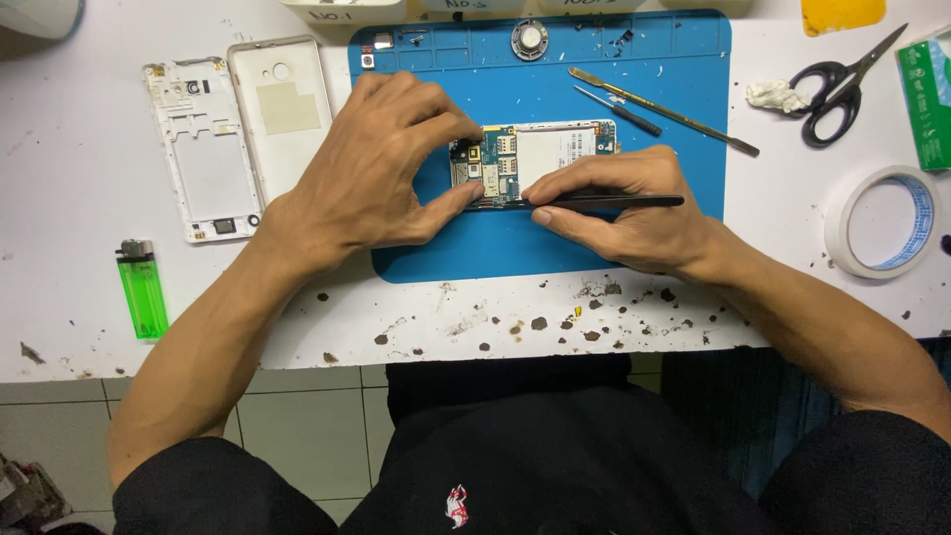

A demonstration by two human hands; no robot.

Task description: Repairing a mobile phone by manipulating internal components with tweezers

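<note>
Head view, straight down on a white, stained bench (594, 327) with a blue rubber work mat (555, 248) against its far edge. Opened phone body with bare green circuit board and white panel (530, 159) lying flat near the mat's middle. Left hand (371, 163) curled over the phone's left end, thumb and forefinger clamped on its near and far edges. Right hand (624, 208) closed in a pen grip on a slim black pointed tool (614, 201), lying almost level, tip touching the phone's near edge just beside the left thumb.

Off the mat, toward the bench's left side: white plastic phone mid-frame (198, 149) and pale gold back cover (282, 104) side by side, touching or nearly so. Translucent green lighter (142, 292) near the bench's front left corner. On the mat's far right part: long thin metal spudger (664, 112) and shorter dark-handled probe (619, 111), both slanted. Small round speaker part (530, 40) at the mat's far edge. Right of the mat: black-handled scissors (842, 89), crumpled white wad (778, 96) just beside them, roll of white tape (882, 223) near the right edge.
</note>
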